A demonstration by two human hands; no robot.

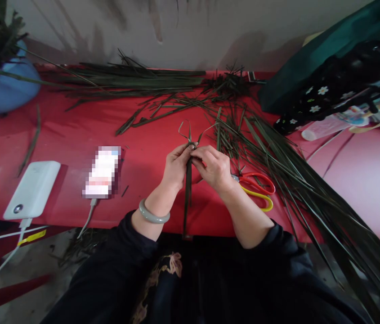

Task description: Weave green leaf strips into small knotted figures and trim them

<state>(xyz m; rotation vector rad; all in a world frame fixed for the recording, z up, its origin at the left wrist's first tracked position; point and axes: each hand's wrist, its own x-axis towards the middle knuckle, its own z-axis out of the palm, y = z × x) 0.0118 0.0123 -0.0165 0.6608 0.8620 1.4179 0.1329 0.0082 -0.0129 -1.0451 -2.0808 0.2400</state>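
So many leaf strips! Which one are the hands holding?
The dark middle strip, pinched by the left hand and right hand, its tail pointing toward the red table's near edge. The leaves behind and to the right lie loose, unheld.

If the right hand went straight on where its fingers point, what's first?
The long, narrow, dark-green leaf strip at the fingertips of the bare right hand, then probably the bare left hand; exact depth is unclear.
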